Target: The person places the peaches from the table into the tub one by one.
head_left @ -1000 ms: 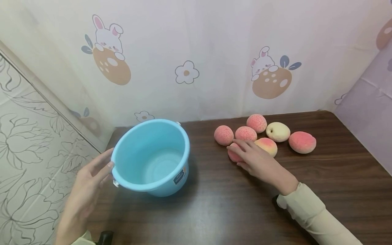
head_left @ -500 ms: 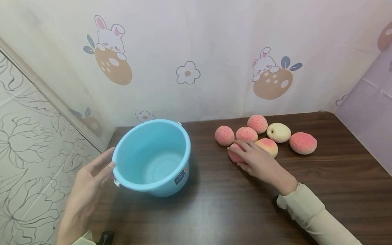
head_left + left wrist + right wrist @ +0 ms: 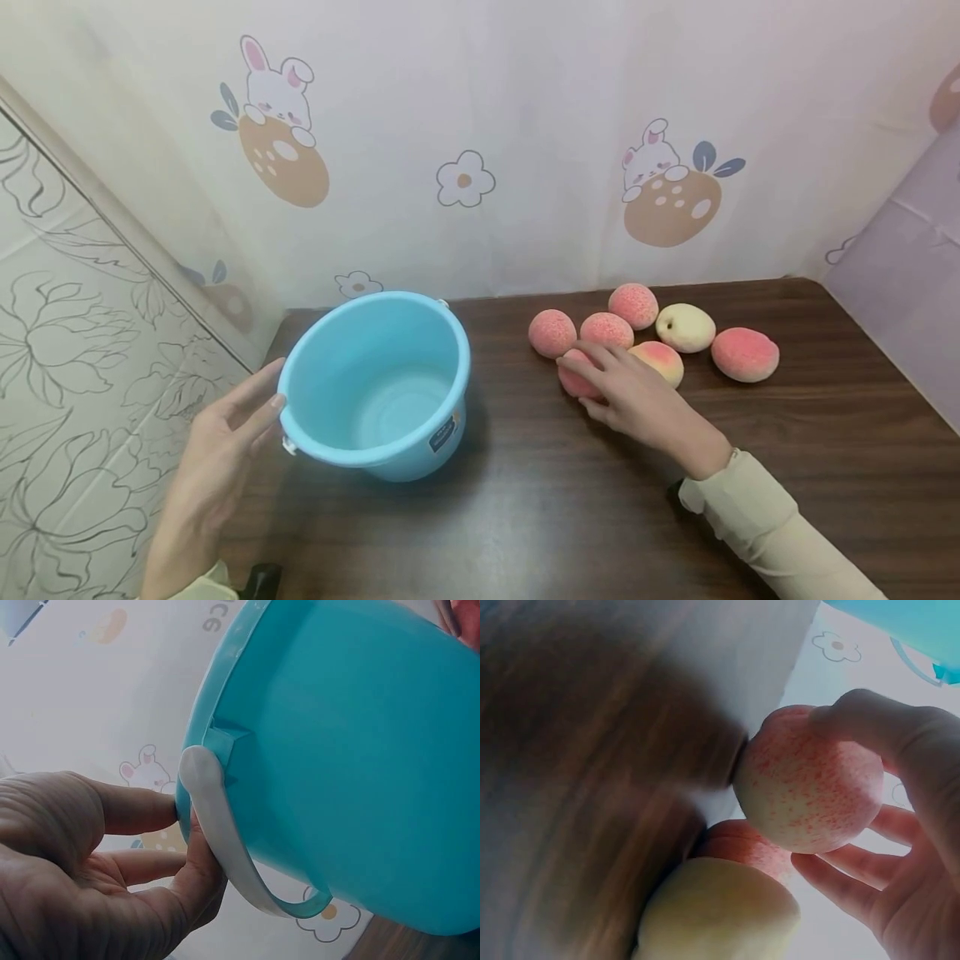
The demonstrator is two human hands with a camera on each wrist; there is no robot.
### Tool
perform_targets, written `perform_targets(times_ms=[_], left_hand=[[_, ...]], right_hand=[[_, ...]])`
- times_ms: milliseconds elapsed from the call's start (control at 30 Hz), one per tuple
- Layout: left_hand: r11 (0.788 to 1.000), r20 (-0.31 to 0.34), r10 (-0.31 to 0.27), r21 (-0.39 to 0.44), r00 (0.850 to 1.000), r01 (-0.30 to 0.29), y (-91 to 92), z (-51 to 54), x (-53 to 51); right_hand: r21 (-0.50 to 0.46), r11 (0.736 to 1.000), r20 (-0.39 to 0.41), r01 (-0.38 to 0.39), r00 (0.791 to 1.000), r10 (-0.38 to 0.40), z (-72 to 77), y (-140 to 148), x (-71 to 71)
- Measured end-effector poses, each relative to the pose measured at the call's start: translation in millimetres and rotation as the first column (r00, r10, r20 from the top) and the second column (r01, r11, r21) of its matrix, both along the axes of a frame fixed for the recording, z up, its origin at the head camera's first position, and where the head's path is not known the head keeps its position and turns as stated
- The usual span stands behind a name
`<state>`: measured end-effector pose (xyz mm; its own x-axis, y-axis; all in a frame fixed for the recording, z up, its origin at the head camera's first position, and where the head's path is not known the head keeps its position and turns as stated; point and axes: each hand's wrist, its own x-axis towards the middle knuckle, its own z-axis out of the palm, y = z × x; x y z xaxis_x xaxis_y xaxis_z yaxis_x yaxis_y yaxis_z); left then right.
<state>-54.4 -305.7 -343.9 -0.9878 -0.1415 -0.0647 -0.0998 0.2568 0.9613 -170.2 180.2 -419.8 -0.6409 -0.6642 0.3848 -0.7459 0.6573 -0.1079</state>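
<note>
Both grips were kept; almost nothing was changed.
The blue bucket (image 3: 411, 463) was pinched at 9 o'clock of its rim by the left hand (image 3: 216, 443). By the right hand (image 3: 639, 398), at 4 o'clock in the head view, a pink peach (image 3: 810, 791) was held between thumb and fingers. Six other fruits (image 3: 633, 306) were spread from its 11 to 3 o'clock. Since the earlier frame, only the view was slightly shifted, so the work was judged to be paused at the grasp.
</note>
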Motion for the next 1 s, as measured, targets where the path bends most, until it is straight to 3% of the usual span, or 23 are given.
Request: perform_targets(times_ms=[267,567,800,1000], left_hand=[[1.000,-0.001,-0.001,-0.004,1.000,0.001,-0.6,0.9,-0.1],[1.000,0.007,-0.007,-0.020,1.000,0.007,0.6,1.3,-0.1],[0.999,-0.014,-0.034,0.018,0.999,0.034,4.2,1.7,0.4],[1.000,0.018,-0.022,-0.021,1.000,0.022,8.6,3.4,-0.1]], right_hand=[[-0.016,1.000,-0.038,-0.006,0.999,0.006,12.8,-5.4,1.2],[-0.034,0.998,-0.139,-0.048,0.989,0.043,25.4,-15.0,1.6],[-0.001,0.999,-0.148,-0.049,0.988,0.048,38.1,-19.6,5.5],[0.002,1.000,-0.161,-0.028,0.987,0.028,51.3,-21.3,8.0]])
